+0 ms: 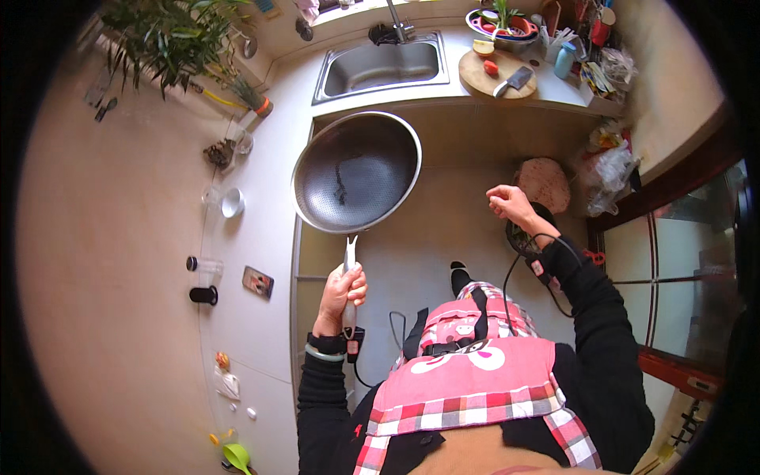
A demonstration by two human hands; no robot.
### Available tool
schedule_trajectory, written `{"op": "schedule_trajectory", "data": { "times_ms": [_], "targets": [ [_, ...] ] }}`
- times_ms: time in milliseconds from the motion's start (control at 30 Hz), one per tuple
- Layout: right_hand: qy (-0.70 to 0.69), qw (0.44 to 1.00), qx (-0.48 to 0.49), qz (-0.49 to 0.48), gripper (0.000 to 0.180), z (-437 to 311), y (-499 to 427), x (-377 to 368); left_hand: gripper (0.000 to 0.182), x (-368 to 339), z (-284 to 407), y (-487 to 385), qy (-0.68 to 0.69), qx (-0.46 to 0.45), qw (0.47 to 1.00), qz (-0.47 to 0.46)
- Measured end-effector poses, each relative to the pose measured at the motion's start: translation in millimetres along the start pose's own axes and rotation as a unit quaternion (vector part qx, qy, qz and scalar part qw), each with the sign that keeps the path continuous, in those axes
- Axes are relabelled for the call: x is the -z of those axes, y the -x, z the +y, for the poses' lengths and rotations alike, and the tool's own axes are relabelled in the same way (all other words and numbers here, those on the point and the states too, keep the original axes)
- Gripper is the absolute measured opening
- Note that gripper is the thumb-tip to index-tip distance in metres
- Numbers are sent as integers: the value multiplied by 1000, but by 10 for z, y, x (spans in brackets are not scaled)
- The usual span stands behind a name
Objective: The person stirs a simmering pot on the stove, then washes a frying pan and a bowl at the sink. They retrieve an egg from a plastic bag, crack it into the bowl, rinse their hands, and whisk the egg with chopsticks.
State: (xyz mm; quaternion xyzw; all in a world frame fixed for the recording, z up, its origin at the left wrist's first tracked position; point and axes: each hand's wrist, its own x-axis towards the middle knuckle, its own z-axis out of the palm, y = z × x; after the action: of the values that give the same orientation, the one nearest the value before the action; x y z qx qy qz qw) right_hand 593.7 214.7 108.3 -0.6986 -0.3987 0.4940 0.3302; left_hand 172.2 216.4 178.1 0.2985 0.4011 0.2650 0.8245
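Note:
My left hand [343, 291] grips the grey handle of a frying wok [356, 172]. The wok has a dark, dimpled inner surface with a few dark wet-looking streaks and a shiny metal rim. It is held in the air before me, its bowl by the counter edge below the sink [380, 68]. Out to the right, my right hand [510, 203] hangs in the air with nothing in it, its fingers loosely bent. Beneath it, partly hidden by the wrist, a dark bin [518, 236] stands on the floor.
On the back counter, a round wooden cutting board [475, 74] bears a cleaver [513, 81], a red piece of food and a cut fruit. A phone [258, 282] and a white bowl [233, 202] lie on the left counter [261, 225]. Plastic bags [611, 175] hang at right near a glass door [683, 249].

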Motion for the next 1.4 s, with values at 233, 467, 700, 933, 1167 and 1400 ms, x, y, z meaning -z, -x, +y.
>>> {"op": "schedule_trajectory", "data": {
  "times_ms": [233,467,700,933,1167,1400],
  "targets": [
    [6,1000,25,-17,21,-962,-1876,-49,19,331,974,-1045,9,12,1000,3],
    [-11,1000,17,-6,26,-1621,-3846,-316,20,1070,1956,-2370,-4,0,1000,8],
    [-29,998,26,52,26,-2315,-5259,-394,15,1419,2795,-3335,-10,22,999,29],
    [26,992,7,125,29,-2490,-6812,-175,18,1558,3243,-4124,15,46,998,42],
    [242,934,42,259,53,-2511,-8261,24,15,1441,3420,-4731,53,82,991,88],
    [348,922,-46,165,59,-2628,-8648,130,15,1464,3455,-5088,80,87,990,82]
  ]
}}
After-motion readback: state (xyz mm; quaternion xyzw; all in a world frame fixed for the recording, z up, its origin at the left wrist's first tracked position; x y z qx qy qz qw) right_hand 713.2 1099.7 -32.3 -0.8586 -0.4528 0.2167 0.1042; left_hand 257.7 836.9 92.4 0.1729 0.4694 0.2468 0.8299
